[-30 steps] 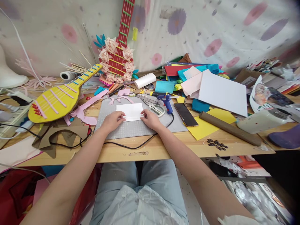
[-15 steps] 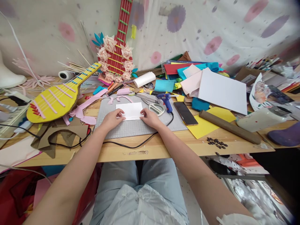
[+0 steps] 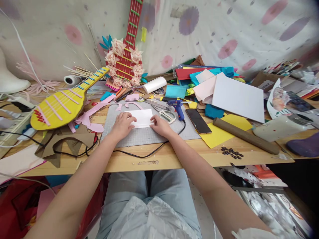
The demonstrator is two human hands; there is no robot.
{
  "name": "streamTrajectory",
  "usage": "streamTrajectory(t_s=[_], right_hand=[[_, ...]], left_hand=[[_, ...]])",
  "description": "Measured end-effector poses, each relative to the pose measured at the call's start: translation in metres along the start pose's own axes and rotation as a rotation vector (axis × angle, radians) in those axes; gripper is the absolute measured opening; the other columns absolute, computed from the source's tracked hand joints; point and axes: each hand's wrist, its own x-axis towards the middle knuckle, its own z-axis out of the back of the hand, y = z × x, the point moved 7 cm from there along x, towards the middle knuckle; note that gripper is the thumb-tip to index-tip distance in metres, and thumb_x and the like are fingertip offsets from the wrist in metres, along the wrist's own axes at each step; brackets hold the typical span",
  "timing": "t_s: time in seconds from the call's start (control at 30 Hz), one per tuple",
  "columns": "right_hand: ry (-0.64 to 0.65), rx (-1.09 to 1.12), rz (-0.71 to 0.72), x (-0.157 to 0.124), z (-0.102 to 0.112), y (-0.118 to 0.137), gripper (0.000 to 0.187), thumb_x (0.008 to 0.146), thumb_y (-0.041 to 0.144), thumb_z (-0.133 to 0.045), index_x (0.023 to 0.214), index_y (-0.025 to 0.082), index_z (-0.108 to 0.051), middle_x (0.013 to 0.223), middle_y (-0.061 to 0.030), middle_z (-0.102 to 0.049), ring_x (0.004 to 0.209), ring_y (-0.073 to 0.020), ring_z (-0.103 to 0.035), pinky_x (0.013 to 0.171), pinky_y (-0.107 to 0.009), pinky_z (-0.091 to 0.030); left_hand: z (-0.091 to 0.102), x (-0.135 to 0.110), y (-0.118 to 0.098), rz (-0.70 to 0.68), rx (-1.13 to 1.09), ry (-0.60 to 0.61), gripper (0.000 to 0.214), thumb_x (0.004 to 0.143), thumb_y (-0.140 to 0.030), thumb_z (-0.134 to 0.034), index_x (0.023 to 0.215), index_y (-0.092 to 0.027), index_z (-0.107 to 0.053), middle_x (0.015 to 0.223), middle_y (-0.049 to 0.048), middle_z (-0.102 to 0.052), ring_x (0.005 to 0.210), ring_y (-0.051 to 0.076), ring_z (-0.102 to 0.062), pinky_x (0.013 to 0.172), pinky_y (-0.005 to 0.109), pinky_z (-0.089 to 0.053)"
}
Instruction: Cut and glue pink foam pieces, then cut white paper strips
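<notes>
Left hand: so the left hand (image 3: 122,125) is draped over the left end of the paper, fingers loosely bent, a smallish gap between index and thumb. Looks like it's resting on the sheet rather than gripping it.
Right hand: the right hand (image 3: 160,126) is at the opposite end, thumb and index drawn in close, pretty narrow, right at the paper's edge. Can't tell if the edge is actually pinched between them.
White paper: the white paper (image 3: 143,117) lies between the two hands, partly hidden under the left fingers, its right edge by the right fingertips.
Cutting mat: that's all on a grey cutting mat (image 3: 147,140), under the sheet and both sets of fingertips.
Scissors: the pale-handled scissors (image 3: 170,117) sit just beyond the right hand, not touched.
Glue gun: blue glue gun (image 3: 177,109) to the right of the scissors, black cord (image 3: 139,156) running along in front of the mat.
Phone: dark phone (image 3: 198,121) further right, partly on a yellow sheet (image 3: 211,138).
</notes>
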Motion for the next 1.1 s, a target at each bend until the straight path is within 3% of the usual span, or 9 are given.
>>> streamTrajectory(t_s=[0.17,0.33,0.4,0.5,0.63,0.9,1.1], right_hand=[[-0.069,-0.034,0.078,-0.004,0.005,0.006,0.029,0.072,0.023,-0.054,0.1,0.021,-0.048,0.097,-0.0031,-0.05,0.074,-0.0126,-0.049,0.067,-0.027,-0.038],[-0.06,-0.089,0.185,-0.009,0.004,0.013,0.016,0.077,0.022,-0.05,0.092,0.022,-0.055,0.101,-0.0034,-0.048,0.075,-0.0128,-0.049,0.066,-0.026,-0.037],[-0.052,-0.107,0.217,-0.01,0.002,0.016,0.014,0.078,0.021,-0.049,0.089,0.022,-0.057,0.101,-0.0035,-0.049,0.078,-0.0139,-0.05,0.067,-0.026,-0.037],[-0.058,-0.107,0.225,-0.01,0.001,0.017,0.014,0.078,0.021,-0.048,0.089,0.022,-0.058,0.101,-0.0034,-0.05,0.08,-0.0143,-0.05,0.067,-0.026,-0.037],[-0.057,-0.082,0.187,-0.008,0.001,0.014,0.016,0.078,0.02,-0.049,0.091,0.02,-0.056,0.093,-0.0023,-0.052,0.076,-0.0127,-0.049,0.066,-0.025,-0.036],[-0.058,-0.103,0.087,-0.004,0.002,0.01,0.025,0.079,0.027,-0.051,0.101,0.018,-0.05,0.096,-0.0039,-0.051,0.081,-0.014,-0.051,0.071,-0.027,-0.039],[-0.101,-0.382,0.034,-0.009,-0.004,0.024,0.033,0.087,0.032,-0.039,0.116,0.019,-0.043,0.11,-0.0102,-0.046,0.084,-0.0192,-0.054,0.062,-0.029,-0.042]], left_hand=[[-0.016,0.0,-0.026,-0.241,-0.057,0.175,0.042,0.077,-0.002,-0.035,0.1,-0.024,-0.062,0.098,0.0073,-0.052,0.094,0.02,-0.046,0.083,0.034,-0.039],[-0.02,-0.002,-0.029,-0.247,-0.086,0.256,0.046,0.075,-0.002,-0.034,0.108,-0.025,-0.058,0.101,0.0058,-0.054,0.098,0.019,-0.046,0.085,0.033,-0.039],[-0.017,-0.003,-0.031,-0.229,-0.065,0.257,0.044,0.077,-0.007,-0.035,0.111,-0.024,-0.056,0.105,0.0059,-0.053,0.1,0.02,-0.046,0.087,0.034,-0.039],[-0.015,-0.006,-0.034,-0.19,0.015,0.254,0.039,0.084,-0.027,-0.039,0.121,-0.026,-0.05,0.107,0.007,-0.051,0.099,0.023,-0.044,0.085,0.035,-0.039],[-0.019,-0.009,-0.04,-0.2,0.087,0.275,0.05,0.084,-0.052,-0.034,0.129,-0.032,-0.044,0.105,0.008,-0.048,0.096,0.023,-0.043,0.087,0.037,-0.036],[-0.024,-0.01,-0.04,-0.204,0.101,0.308,0.054,0.082,-0.06,-0.028,0.129,-0.036,-0.044,0.106,0.0083,-0.044,0.096,0.022,-0.04,0.088,0.037,-0.034],[-0.022,-0.01,-0.041,-0.172,0.103,0.323,0.054,0.082,-0.059,-0.03,0.129,-0.036,-0.044,0.105,0.0079,-0.044,0.096,0.022,-0.04,0.088,0.037,-0.033]])
